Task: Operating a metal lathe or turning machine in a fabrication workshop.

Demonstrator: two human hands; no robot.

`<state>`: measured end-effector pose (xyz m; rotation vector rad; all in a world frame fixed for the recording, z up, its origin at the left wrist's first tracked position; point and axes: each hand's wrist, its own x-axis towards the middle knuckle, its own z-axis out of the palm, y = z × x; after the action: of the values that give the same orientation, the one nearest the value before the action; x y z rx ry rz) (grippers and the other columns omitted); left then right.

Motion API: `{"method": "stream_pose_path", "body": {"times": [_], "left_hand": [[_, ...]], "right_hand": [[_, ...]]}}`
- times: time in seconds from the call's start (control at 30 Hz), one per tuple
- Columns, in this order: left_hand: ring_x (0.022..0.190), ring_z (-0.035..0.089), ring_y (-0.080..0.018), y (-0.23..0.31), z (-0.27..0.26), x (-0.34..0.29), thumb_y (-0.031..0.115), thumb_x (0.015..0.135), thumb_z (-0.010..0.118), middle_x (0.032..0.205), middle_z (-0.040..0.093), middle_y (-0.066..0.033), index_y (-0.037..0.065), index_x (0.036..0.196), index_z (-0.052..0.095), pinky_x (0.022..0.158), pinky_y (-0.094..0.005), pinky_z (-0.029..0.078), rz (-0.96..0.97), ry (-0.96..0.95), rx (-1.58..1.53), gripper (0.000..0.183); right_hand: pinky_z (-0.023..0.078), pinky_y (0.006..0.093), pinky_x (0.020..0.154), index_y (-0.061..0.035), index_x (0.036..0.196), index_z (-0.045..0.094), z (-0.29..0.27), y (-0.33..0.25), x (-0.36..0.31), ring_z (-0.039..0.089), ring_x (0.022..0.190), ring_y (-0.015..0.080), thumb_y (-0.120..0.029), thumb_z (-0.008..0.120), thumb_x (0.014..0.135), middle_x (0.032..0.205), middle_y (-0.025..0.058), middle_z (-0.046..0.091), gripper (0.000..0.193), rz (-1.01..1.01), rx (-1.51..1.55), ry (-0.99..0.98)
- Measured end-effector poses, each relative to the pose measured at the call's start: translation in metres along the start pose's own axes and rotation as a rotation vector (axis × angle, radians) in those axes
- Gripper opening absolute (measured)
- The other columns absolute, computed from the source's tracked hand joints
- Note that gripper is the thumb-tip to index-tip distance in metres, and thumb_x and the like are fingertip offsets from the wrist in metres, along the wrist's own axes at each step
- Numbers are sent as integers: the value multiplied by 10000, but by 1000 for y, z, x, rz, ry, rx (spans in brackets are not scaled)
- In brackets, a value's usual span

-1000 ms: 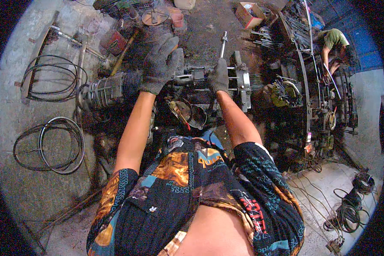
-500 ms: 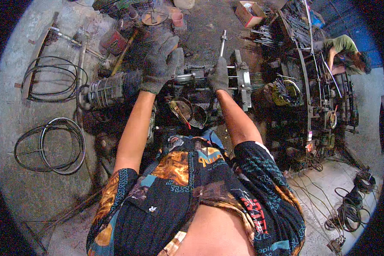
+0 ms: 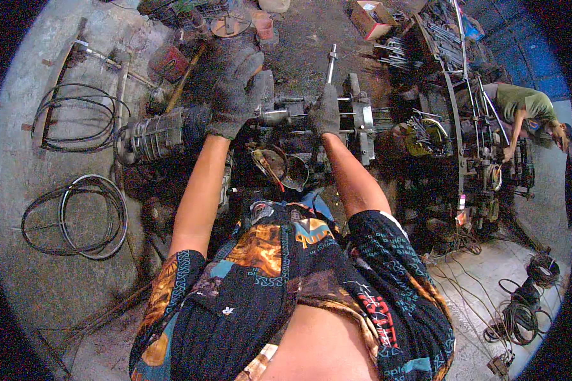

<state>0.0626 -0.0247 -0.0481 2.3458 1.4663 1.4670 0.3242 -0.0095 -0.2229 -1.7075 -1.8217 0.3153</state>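
Note:
My left hand (image 3: 236, 95), in a dark grey work glove, lies against the head of a greasy machine (image 3: 162, 136). Its fingers are stretched out, pointing away from me, beside a short shiny metal rod (image 3: 274, 117). Whether the palm touches that rod is hidden. My right hand (image 3: 325, 114), gloved alike, is closed round a metal lever (image 3: 332, 63) whose bright end sticks up beyond the fist. Just right of this fist stands a steel carriage block (image 3: 363, 117) on guide bars. Below, between my forearms, sits a round pan (image 3: 273, 164) with a red-tipped stick in it.
Coiled black hoses (image 3: 76, 216) lie on the left floor. A red bucket (image 3: 168, 62) and a cardboard box (image 3: 372, 20) stand farther off. To the right are a yellowish basin (image 3: 426, 136) of metal rods and a long rack (image 3: 459, 146). Another person (image 3: 521, 105) bends over beyond it.
Both my hands keep their places on the machine and lever. At the far right, the other person has shifted rightward and nearer, an arm now reaching down to the equipment.

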Motion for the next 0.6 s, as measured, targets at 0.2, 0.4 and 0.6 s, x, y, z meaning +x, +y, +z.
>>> {"method": "stream_pose_path", "body": {"times": [0.2,0.4,0.6], "left_hand": [[1255,576,-332,-2,-1,-2,89,885,675,1284,643,-160,50,1198,664,1086,-421,450,-27,-6,34,316],[1203,601,-340,-1,-1,0,111,848,714,1272,638,-155,69,1202,675,1034,-424,481,-3,19,33,358],[1198,605,-339,3,3,6,99,848,710,1266,637,-158,77,1198,672,1027,-428,485,26,25,12,353]], "right_hand": [[412,480,1075,40,1342,483,-4,-12,-5,498,1241,449,-157,498,985,1290,274,538,408,-59,-2,88],[420,461,1051,37,1307,501,-11,-16,1,519,1216,419,-167,453,1015,1259,246,554,360,3,1,6],[446,456,948,21,1165,529,2,0,1,549,1054,391,-196,449,1026,1106,203,563,269,53,76,62]]}}
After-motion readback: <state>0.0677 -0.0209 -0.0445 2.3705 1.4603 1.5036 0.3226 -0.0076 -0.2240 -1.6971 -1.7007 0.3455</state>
